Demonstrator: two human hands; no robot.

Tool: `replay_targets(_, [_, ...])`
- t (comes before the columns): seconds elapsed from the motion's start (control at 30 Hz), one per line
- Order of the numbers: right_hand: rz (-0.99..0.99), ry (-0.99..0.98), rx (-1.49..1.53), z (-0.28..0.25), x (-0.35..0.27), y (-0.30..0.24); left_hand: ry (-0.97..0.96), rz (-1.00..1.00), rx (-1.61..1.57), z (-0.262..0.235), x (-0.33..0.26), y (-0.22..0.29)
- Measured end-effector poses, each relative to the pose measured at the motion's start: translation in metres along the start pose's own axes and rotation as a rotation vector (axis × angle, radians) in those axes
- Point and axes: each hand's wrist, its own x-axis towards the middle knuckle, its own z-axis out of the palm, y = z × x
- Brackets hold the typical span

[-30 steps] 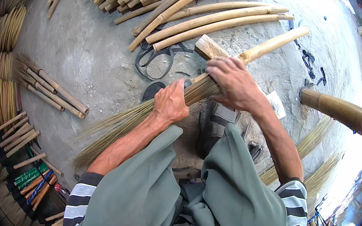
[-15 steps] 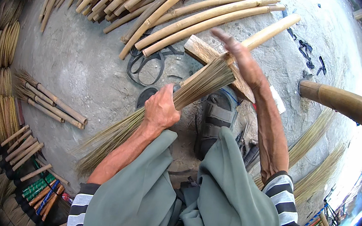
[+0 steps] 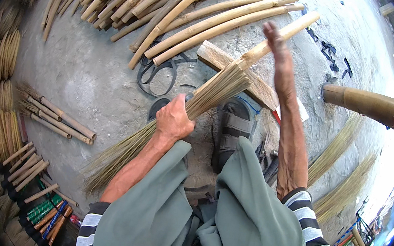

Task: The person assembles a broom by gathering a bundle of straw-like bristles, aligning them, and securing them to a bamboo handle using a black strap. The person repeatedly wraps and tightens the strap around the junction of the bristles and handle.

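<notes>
Straw-yellow broom bristles (image 3: pixel 155 142); pale tan bamboo poles (image 3: pixel 210 16); grey-green trousers (image 3: pixel 244 217); black-and-white striped sleeves (image 3: pixel 311 230); grey concrete floor (image 3: pixel 89 75).

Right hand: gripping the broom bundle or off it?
Off it. The right hand is raised with fingers extended above the bamboo handle, holding nothing. Only the left hand grips the broom bundle.
</notes>
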Motion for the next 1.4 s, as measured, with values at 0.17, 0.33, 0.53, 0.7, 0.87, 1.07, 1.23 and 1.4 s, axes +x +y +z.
replay_targets(0.17, [-0.104, -0.309, -0.122, 0.037, -0.044, 0.026, -0.135, -0.073, -0.009, -0.015, 0.009, -0.001])
replay_targets(0.33, [-0.051, 0.180, -0.007, 0.003, -0.058, 0.038, -0.213, -0.013, -0.098, -0.025, 0.022, -0.016])
replay_targets(0.53, [-0.170, -0.116, -0.453, 0.030, -0.138, 0.065, -0.399, -0.053, -0.322, -0.049, 0.045, -0.048])
replay_targets(0.7, [-0.336, -0.560, -0.738, 0.093, -0.149, 0.094, -0.447, -0.073, -0.383, -0.080, 0.041, -0.056])
replay_targets(0.87, [-0.347, -0.526, -0.840, 0.110, -0.138, 0.109, -0.530, -0.040, -0.504, -0.093, 0.015, -0.062])
replay_targets(1.07, [-0.231, -0.238, -0.869, 0.111, -0.129, 0.108, -0.539, -0.087, -0.397, -0.097, -0.013, -0.092])
replay_targets(1.23, [-0.136, -0.168, -0.677, 0.069, -0.139, 0.064, -0.445, -0.115, -0.352, -0.103, -0.054, -0.113])
replay_targets(1.4, [0.110, 0.163, -0.598, -0.015, -0.140, 0.040, -0.407, -0.171, -0.333, -0.098, -0.100, -0.120])
